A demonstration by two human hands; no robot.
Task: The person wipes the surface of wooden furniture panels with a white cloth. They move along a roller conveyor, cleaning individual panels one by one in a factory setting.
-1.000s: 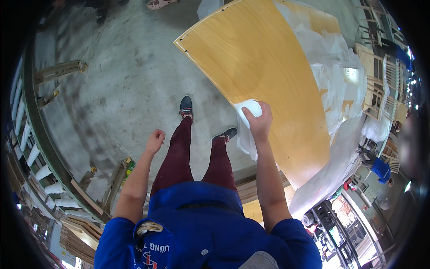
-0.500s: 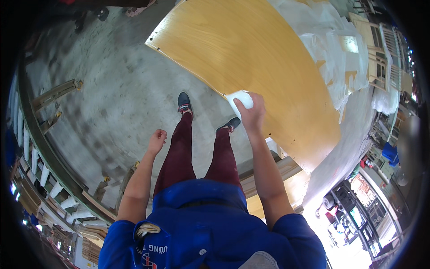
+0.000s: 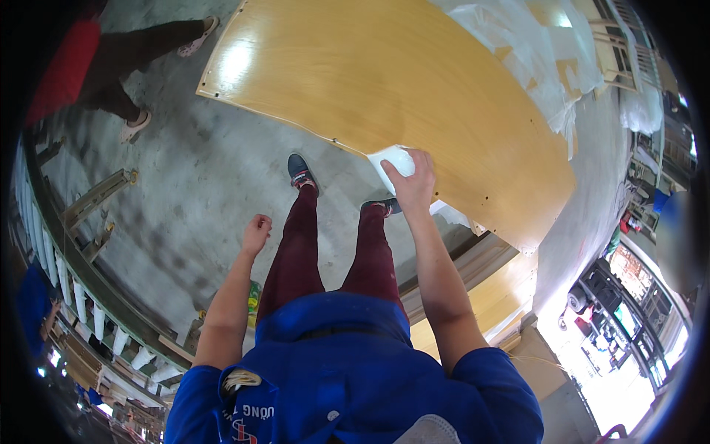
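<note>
My right hand (image 3: 418, 181) is closed on a white sheet or pad (image 3: 392, 160), thumb on one side and fingers on the other. The pad lies against the near edge of a large, glossy, yellow-brown wooden panel (image 3: 355, 74). Small dark holes dot the panel along its edges and corner. Whether the pad wraps round the edge, I cannot tell. Beside my left thigh hangs my left hand (image 3: 257, 231), its fingers curled loosely and nothing visible in them.
Translucent plastic sheeting (image 3: 551, 63) lies beyond the panel's right side. Another person's legs (image 3: 148, 55) stand at the upper left. A long curved rack with pale rollers (image 3: 100, 320) runs along my left. A wooden board (image 3: 484, 296) sits below the panel, near my right arm.
The panel has shifted left in view, and my right hand with the pad now sits farther along its edge. Another person has come into view at the upper left. My left hand hardly moves.
</note>
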